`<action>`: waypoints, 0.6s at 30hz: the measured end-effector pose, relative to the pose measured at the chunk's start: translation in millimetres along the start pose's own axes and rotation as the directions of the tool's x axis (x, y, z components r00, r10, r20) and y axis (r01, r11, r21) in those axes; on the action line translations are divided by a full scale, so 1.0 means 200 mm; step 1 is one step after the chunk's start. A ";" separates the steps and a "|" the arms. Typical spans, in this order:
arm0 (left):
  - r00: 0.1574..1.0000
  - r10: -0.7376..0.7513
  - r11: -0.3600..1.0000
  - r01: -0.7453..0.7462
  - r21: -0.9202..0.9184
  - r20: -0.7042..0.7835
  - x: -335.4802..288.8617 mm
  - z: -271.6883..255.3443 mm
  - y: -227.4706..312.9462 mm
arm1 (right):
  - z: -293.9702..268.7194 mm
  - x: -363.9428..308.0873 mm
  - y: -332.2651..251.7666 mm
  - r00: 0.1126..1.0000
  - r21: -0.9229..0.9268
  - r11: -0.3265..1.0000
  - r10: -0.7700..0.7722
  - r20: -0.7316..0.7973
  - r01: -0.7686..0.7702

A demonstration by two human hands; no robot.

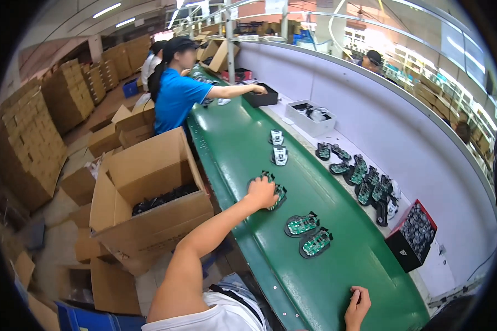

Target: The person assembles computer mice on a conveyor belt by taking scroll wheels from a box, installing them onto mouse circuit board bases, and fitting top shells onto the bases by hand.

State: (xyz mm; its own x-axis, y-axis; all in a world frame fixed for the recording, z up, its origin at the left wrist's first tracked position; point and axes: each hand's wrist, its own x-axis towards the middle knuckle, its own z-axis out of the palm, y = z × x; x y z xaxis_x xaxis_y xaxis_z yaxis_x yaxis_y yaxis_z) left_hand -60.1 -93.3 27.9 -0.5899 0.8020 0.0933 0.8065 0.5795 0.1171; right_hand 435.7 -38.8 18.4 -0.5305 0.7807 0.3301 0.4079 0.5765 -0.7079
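Note:
My left hand [262, 193] reaches over the green conveyor belt, its fingers closed over a black mouse base with a green circuit board [280, 197]. Another such base [268, 175] shows just past the fingers, partly covered by them. Nearer to me on the belt lie two more mouse bases, one [302, 224] beside the other [315, 243], boards facing up. My right hand [358, 307] rests low over the near part of the belt, fingers curled in with nothing visible in them. Farther up the belt are two bases with white parts [279, 155].
Several board-fitted bases [364, 179] crowd the right ledge, beside a black-and-red box [414, 234] of small dark parts and a white bin [310, 117]. A large open carton [149, 220] stands at left. A co-worker in blue [179, 96] reaches into a black bin [261, 96].

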 end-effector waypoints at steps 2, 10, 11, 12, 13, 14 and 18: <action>0.995 0.046 0.998 -0.042 -0.052 0.093 -0.06 -0.04 0.01 | 0.07 -0.02 0.10 0.991 0.109 0.993 0.063 -0.116 -0.051; 0.917 0.394 0.897 -0.399 -0.189 -0.066 -0.12 0.10 -0.08 | 0.05 0.00 0.00 0.988 0.031 0.994 0.105 -0.116 -0.102; 0.903 0.423 0.894 -0.429 -0.130 -0.077 -0.11 0.11 -0.06 | 0.05 0.00 0.01 0.983 0.022 0.989 0.148 -0.104 -0.147; 0.894 0.441 0.882 -0.448 -0.145 -0.078 -0.10 0.12 -0.02 | 0.05 0.01 0.01 0.982 0.011 0.989 0.146 -0.121 -0.145; 0.877 0.467 0.869 -0.479 -0.120 -0.113 -0.10 0.12 0.00 | 0.05 0.01 0.02 0.979 0.001 0.987 0.158 -0.130 -0.159; 0.856 0.495 0.854 -0.511 -0.095 -0.148 -0.09 0.13 0.01 | 0.04 0.02 0.03 0.971 0.063 0.979 0.203 -0.127 -0.196; 0.714 0.682 0.699 -0.700 -0.142 -0.161 -0.02 0.15 0.03 | 0.07 0.14 -0.02 0.976 0.194 0.964 0.199 -0.083 -0.180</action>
State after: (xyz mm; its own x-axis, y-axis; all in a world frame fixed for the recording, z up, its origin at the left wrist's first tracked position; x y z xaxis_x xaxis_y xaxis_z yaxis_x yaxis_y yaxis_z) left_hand -51.9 -88.8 -2.2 0.1225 0.9441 0.3059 0.9716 -0.1769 0.1569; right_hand 408.5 -23.0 22.1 -0.3753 0.8971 0.2330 0.3449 0.3685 -0.8633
